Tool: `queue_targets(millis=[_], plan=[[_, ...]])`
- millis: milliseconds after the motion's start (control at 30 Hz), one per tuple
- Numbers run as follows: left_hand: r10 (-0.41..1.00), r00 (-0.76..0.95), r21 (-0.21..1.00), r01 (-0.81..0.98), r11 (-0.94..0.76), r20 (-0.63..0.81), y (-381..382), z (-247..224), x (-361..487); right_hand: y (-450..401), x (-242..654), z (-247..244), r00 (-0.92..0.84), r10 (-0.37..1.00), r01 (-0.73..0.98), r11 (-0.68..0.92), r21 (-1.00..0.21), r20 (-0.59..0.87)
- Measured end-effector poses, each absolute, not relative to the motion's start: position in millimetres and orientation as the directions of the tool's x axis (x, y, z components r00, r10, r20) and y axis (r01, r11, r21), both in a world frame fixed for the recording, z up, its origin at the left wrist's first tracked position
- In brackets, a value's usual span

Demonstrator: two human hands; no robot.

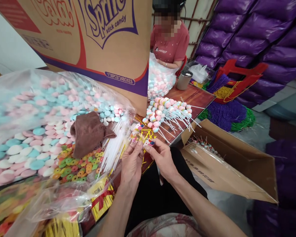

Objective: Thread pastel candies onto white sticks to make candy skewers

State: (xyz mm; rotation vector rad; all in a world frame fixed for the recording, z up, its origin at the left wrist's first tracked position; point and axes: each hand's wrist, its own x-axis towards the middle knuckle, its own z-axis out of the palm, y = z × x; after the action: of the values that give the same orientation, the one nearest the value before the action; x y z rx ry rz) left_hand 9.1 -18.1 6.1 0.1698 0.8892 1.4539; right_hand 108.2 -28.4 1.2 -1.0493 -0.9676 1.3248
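Left hand [133, 161] and right hand [164, 159] close together at a small printed wrapper [148, 142]

Thumb and fingers of each hand pinch the wrapper, which lies between the fingertips, over the table edge. It seems to run crosswise from hand to hand; fingers cover much of it, so its exact long axis and which end leads cannot be told. Yellow ties [150, 133] lie scattered just beyond the fingertips. Farther off, slightly right, candy skewers [160, 110] are heaped, their bare sticks pointing mostly right and back toward the right hand. Left of the left hand, white sticks [112, 149] lie lengthwise, pointing away from the wearer, beside a brown cloth [88, 131] and gummy rings [80, 164].
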Motion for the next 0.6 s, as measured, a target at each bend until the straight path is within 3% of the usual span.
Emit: queue_targets(millis=[233, 367, 500, 600], plan=[[0.898, -0.252, 0.685, -0.725, 0.072, -0.360, -25.2, 11.9, 13.4, -26.1, 104.4, -4.4, 0.052, 0.996, -0.201, -0.059, -0.978, -0.071], [0.872, -0.296, 0.682, -0.729, 0.057, -0.390, -22.9, 15.0, 2.7, -21.5, 118.0, -0.9, -0.036, 0.997, -0.039, -0.074, -0.996, -0.073], [0.837, -0.392, 0.698, -0.716, -0.017, -0.382, -17.0, 14.6, -2.8, -8.0, 135.6, 0.2, 0.037, 0.994, 0.333, 0.080, -0.939, 0.098], [0.811, -0.423, 0.673, -0.738, -0.049, -0.404, -12.5, 15.7, -5.1, 7.7, 145.5, -5.4, 0.190, 0.928, 0.690, 0.105, -0.716, 0.320]])
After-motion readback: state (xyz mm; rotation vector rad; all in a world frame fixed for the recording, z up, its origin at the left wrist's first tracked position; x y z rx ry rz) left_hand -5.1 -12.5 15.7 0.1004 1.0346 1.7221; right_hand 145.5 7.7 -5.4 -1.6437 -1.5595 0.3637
